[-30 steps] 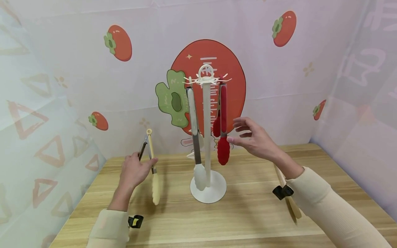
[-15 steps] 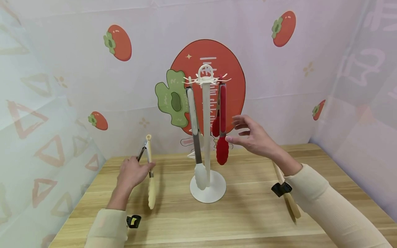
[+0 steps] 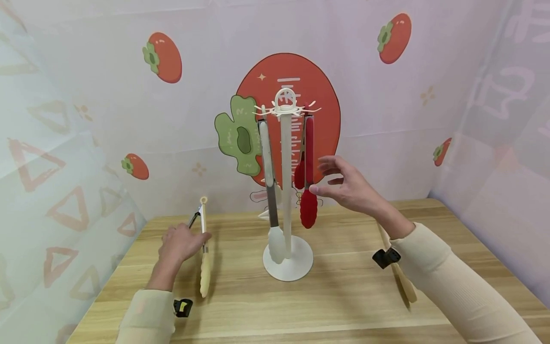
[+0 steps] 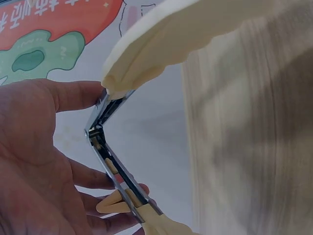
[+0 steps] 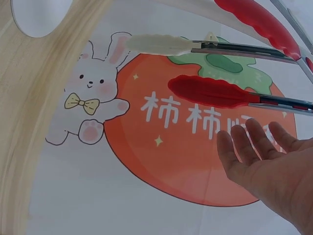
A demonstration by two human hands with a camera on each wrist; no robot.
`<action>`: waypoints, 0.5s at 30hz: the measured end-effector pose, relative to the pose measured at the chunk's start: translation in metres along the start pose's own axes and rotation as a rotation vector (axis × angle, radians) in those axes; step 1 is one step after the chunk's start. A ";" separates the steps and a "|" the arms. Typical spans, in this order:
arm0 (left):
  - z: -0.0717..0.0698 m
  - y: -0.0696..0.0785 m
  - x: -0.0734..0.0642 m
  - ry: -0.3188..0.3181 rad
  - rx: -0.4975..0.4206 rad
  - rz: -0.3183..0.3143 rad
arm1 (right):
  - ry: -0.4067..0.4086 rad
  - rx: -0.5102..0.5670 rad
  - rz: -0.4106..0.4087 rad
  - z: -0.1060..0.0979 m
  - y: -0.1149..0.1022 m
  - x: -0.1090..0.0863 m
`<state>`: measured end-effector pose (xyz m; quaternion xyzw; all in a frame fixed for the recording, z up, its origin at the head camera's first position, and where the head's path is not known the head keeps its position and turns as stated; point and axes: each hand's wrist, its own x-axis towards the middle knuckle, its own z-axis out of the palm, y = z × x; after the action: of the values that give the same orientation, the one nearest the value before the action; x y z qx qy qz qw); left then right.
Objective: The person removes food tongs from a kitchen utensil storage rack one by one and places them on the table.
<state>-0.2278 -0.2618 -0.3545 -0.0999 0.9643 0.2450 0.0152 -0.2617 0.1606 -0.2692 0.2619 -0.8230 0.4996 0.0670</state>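
Observation:
Cream-tipped tongs (image 3: 205, 277) hang tips-down, spread apart, from my left hand (image 3: 180, 243) at the left of the table. In the left wrist view my thumb (image 4: 78, 95) presses one metal arm and my fingers curl round the other. Two tongs hang on a white hook stand (image 3: 286, 191): white-tipped tongs (image 3: 277, 246) on its left and red tongs (image 3: 309, 210) on its right. Beside the red tongs my right hand (image 3: 354, 191) is raised with relaxed, parted fingers, its thumb tip right at the red head. The right wrist view shows nothing in its palm.
A long beige utensil (image 3: 404, 284) lies on the wooden table (image 3: 335, 306) at the right, partly hidden by my right forearm. Hooks (image 3: 312, 111) spread out from the stand's top. A white cloth (image 3: 206, 62) with printed persimmons forms the back wall, close behind the table.
My left hand has sunk a little and shifted left with the cream tongs, which hang lower and straighter. My right hand has edged slightly left and up, closer to the red tongs.

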 end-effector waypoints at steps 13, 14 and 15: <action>0.002 -0.008 0.001 -0.019 0.052 -0.069 | 0.003 -0.016 -0.019 0.001 -0.005 0.006; 0.002 -0.008 0.001 -0.024 0.054 -0.073 | 0.004 -0.020 -0.020 0.001 -0.005 0.006; 0.001 -0.008 0.001 -0.029 0.056 -0.077 | 0.004 -0.023 -0.020 0.001 -0.006 0.007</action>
<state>-0.2270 -0.2682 -0.3596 -0.1331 0.9659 0.2184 0.0413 -0.2646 0.1555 -0.2626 0.2686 -0.8257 0.4901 0.0767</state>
